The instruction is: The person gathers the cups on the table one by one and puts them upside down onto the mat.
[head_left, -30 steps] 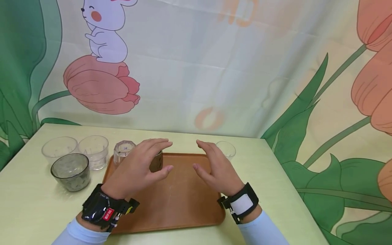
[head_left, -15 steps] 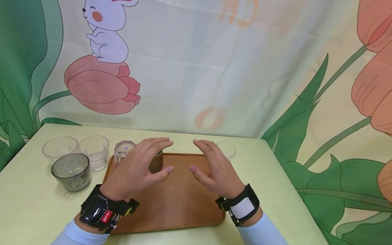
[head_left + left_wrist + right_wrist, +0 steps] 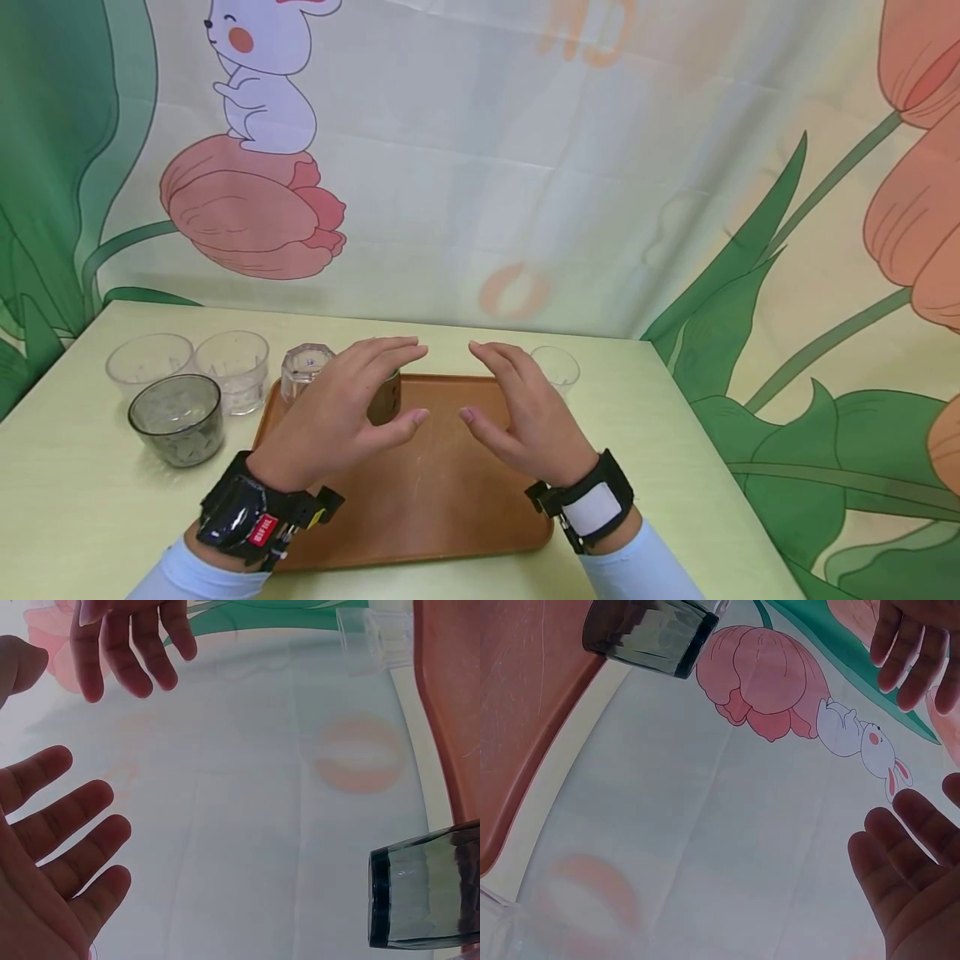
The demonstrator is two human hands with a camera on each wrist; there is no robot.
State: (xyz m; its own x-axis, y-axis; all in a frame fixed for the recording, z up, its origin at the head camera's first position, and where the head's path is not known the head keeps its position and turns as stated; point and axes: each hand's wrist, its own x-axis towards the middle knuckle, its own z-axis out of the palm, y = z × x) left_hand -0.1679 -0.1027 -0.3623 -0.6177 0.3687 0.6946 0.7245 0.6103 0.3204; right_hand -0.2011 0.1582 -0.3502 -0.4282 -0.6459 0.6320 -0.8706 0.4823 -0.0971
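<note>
My left hand (image 3: 337, 417) hovers over the left part of a brown tray (image 3: 427, 500), thumb and fingers spread apart, holding nothing. Facing it, my right hand (image 3: 536, 421) is held over the tray's right side, also with nothing in it. A dark grey glass (image 3: 386, 402) stands on the tray, partly hidden behind the left hand; the left wrist view shows this tinted glass (image 3: 424, 892) too. Beside it, a clear faceted glass (image 3: 302, 369) is partly covered by the same hand. Behind the right hand, a clear glass (image 3: 558, 369) stands beyond the tray's far right corner.
On the table (image 3: 67, 483) left of the tray stand a grey glass bowl-like tumbler (image 3: 180, 421) and two clear glasses, one wide (image 3: 150, 360) and one narrower (image 3: 236, 375). A printed cloth (image 3: 420, 183) hangs along the table's back edge.
My right hand has shifted slightly left, narrowing the gap between the hands. The left hand has hardly moved, and the glasses and tray stay in place.
</note>
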